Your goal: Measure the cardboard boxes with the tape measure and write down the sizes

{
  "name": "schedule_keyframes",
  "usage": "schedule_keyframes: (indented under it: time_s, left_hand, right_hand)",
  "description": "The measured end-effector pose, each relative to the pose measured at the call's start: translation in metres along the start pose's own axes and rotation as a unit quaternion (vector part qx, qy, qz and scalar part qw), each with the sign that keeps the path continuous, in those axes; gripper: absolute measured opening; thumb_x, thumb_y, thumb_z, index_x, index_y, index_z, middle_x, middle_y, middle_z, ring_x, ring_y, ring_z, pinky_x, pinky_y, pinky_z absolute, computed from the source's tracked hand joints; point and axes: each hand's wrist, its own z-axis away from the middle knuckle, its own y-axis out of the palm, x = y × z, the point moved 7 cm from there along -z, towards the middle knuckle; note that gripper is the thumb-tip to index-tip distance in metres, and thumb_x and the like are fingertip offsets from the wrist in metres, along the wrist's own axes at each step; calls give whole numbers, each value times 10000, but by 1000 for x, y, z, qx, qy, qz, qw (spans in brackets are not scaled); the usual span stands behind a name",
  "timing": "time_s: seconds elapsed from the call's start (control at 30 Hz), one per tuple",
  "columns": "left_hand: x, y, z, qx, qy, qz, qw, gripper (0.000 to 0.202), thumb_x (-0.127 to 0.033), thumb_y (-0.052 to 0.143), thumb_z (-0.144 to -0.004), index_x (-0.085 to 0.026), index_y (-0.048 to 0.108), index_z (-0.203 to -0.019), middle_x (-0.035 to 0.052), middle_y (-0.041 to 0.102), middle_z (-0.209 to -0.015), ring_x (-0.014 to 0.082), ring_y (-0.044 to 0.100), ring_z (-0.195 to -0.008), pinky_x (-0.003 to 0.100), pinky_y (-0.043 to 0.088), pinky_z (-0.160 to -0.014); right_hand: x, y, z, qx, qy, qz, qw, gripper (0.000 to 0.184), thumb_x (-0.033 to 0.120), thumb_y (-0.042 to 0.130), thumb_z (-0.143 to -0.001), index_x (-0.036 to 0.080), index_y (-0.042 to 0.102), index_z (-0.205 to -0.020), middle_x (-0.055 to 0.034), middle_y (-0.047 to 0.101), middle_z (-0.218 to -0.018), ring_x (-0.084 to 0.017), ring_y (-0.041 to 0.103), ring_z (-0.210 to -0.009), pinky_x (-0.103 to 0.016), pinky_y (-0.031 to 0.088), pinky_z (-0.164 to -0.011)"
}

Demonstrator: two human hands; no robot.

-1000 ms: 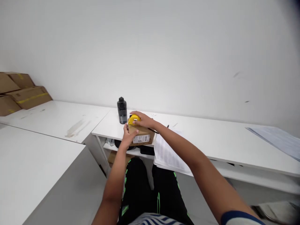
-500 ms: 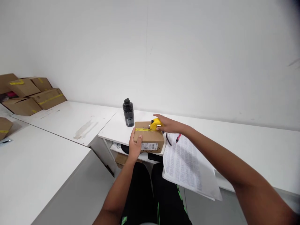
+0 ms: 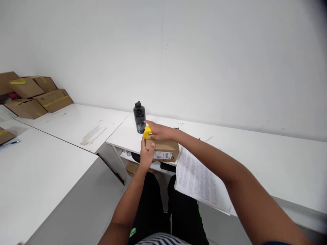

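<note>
The work surface was a white desk (image 3: 242, 149) set against a plain white wall (image 3: 204, 58), with a second white table (image 3: 76, 124) butted to its left end and a third (image 3: 38, 177) nearer the camera. Several brown cartons (image 3: 33, 95), some banded in yellow tape, were stacked at the far left corner. A black bottle (image 3: 139, 117) stood upright on the desk, just behind the working area. A printed sheet (image 3: 199, 180) overhung the desk's front edge to the right of the box. Dark items sat on a shelf below the desktop; they could not be identified.

A small cardboard box (image 3: 165, 149) lay at the desk's front edge, its labelled face turned toward the person. Its long axis ran left to right, parallel with the desk edge.

The left hand (image 3: 146, 154) gripped the box's left end, thumb on top and fingers closed round the near corner. The right hand (image 3: 160, 132) rested on the box's top rear edge, closed over a yellow tape measure (image 3: 147, 132) at the top left corner, directly above the left thumb. Only the left part of the tape's case showed; its facing and any extended blade could not be determined.
</note>
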Motion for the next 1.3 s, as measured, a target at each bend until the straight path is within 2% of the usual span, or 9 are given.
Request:
schedule_keyframes:
  time_s: [0.2, 0.33, 0.43, 0.53, 0.7, 0.8, 0.9, 1.1, 1.3]
  left_hand:
    - [-1, 2, 3, -10, -16, 5, 1000, 634, -400, 581, -884, -231, 418, -1473, 75, 539, -1445, 237, 554, -1286, 334, 446, -1084]
    - [-4, 0, 3, -14, -1, -5, 1000, 602, -382, 576, -890, -232, 449, -1459, 61, 554, -1435, 227, 538, -1307, 316, 427, -1104]
    - [-4, 0, 3, -14, 0, -3, 1000, 594, -373, 584, -886, -223, 466, -1448, 59, 549, -1443, 225, 532, -1314, 305, 417, -1113]
    - [-3, 1, 3, -8, -4, 15, 1000, 593, -343, 584, -882, -202, 468, -1447, 71, 557, -1432, 217, 548, -1294, 303, 419, -1110]
    - [-5, 2, 4, -5, -1, 29, 1000, 588, -330, 579, -885, -178, 471, -1442, 91, 568, -1417, 219, 548, -1291, 322, 420, -1106]
    - [-5, 1, 2, -23, 0, 22, 999, 603, -328, 599, -872, -155, 475, -1436, 111, 566, -1417, 233, 552, -1283, 332, 429, -1096]
    - [-5, 1, -1, -32, 9, 15, 999, 593, -321, 606, -870, -161, 487, -1429, 113, 565, -1419, 234, 554, -1282, 327, 435, -1092]
    - [-8, 1, -3, -35, 19, 0, 999, 567, -335, 608, -878, -188, 505, -1416, 108, 597, -1381, 243, 573, -1260, 347, 449, -1081]
    - [-9, 1, -2, -28, 17, -9, 999, 570, -341, 585, -892, -186, 482, -1431, 103, 580, -1399, 236, 569, -1260, 329, 458, -1065]
  right_hand:
    - [-6, -10, 1, 20, 56, 7, 998, 829, 202, 698, -702, 227, 391, -1472, -111, 591, -1362, -313, 623, -1113, -443, 495, -949]
    - [-5, -8, 1, 46, 60, 39, 996, 808, 229, 659, -733, 227, 362, -1485, -121, 588, -1346, -311, 636, -1062, -453, 504, -907]
    - [-12, -9, 11, 61, 64, 56, 994, 796, 245, 635, -767, 237, 327, -1501, -129, 592, -1325, -321, 629, -1072, -466, 503, -908]
    - [-35, -17, 40, 65, 106, 49, 991, 779, 280, 618, -795, 240, 301, -1506, -144, 604, -1287, -322, 637, -1041, -466, 517, -876]
    - [-84, -39, 114, 37, 209, -2, 977, 749, 366, 593, -822, 277, 257, -1487, -121, 645, -1164, -293, 646, -938, -411, 539, -763]
    - [-104, -46, 149, 13, 255, -19, 967, 752, 352, 596, -816, 256, 237, -1469, -105, 648, -1138, -277, 638, -943, -399, 529, -796]
    - [-115, -50, 166, -20, 268, -29, 963, 753, 334, 607, -810, 244, 235, -1458, -105, 642, -1157, -264, 633, -963, -391, 521, -823]
    - [-117, -50, 170, -57, 248, -40, 966, 716, 337, 616, -818, 255, 267, -1439, -94, 642, -1134, -242, 634, -932, -362, 517, -793]
    - [-100, -50, 152, -81, 232, -24, 969, 742, 333, 651, -801, 253, 293, -1446, -89, 654, -1109, -235, 643, -884, -342, 510, -745]
